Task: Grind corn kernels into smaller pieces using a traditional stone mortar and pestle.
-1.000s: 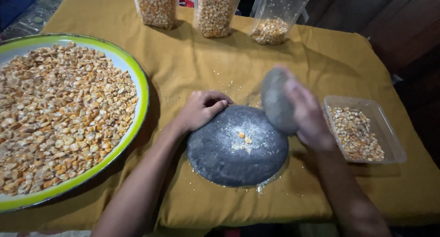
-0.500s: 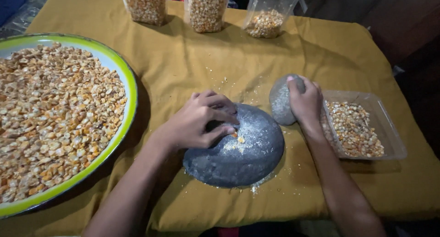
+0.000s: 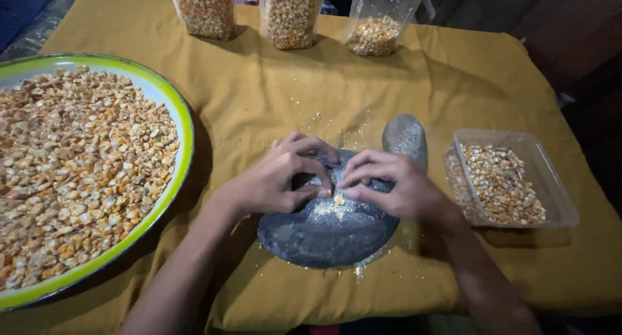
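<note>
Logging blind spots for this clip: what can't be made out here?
Head view only:
- Middle of the grinding stone: covered by left hand and right hand.
- Big tray: cut off by left edge.
- Three bags: tops beyond upper edge.
- Pestle stone: base behind right hand.

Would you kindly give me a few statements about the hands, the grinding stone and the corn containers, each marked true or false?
1. Both hands, the left hand and the right hand, rest on the flat grey grinding stone. True.
2. The right hand is gripping the oval hand stone. False: it lies on the cloth beside the hand, ungripped.
3. The large green-rimmed tray holds corn kernels. True.
4. The clear plastic tub is empty. False: it holds broken corn.
5. A little crushed corn lies between the fingertips. True.
6. The cloth is blue. False: it is mustard yellow.
</note>
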